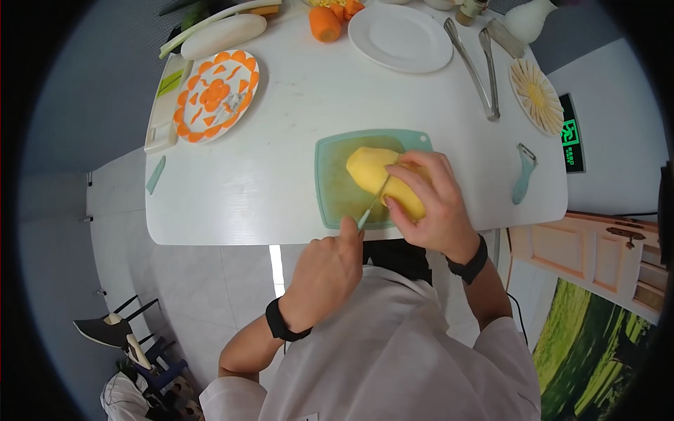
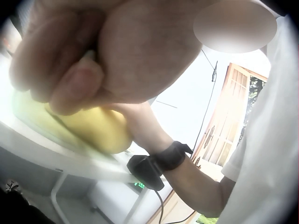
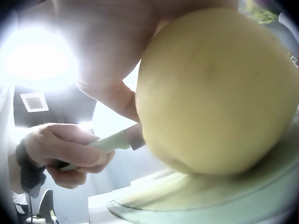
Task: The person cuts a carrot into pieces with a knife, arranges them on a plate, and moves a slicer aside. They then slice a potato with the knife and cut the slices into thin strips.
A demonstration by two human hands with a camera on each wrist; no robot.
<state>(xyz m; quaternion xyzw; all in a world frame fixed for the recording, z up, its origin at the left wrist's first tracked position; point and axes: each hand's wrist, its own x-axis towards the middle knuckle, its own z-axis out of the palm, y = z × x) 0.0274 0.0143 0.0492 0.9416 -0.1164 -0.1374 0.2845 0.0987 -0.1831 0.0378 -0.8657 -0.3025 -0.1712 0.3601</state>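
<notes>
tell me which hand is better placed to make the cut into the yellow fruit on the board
Left, probably. The left hand grips the knife, whose blade already lies against the yellow fruit. The right hand holds the fruit steady on the cutting board, so it has no free grip.

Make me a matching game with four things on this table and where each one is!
Things:
1. peeled yellow fruit
2. peeler
3. tongs
4. empty white plate

Places:
A. far edge of the table, by the carrot
B. on the green cutting board, under the right hand
C. right of the cutting board, near the table's edge
D. between the empty plate and the plate of pale sticks

Pairs: 1-B, 2-C, 3-D, 4-A
</notes>
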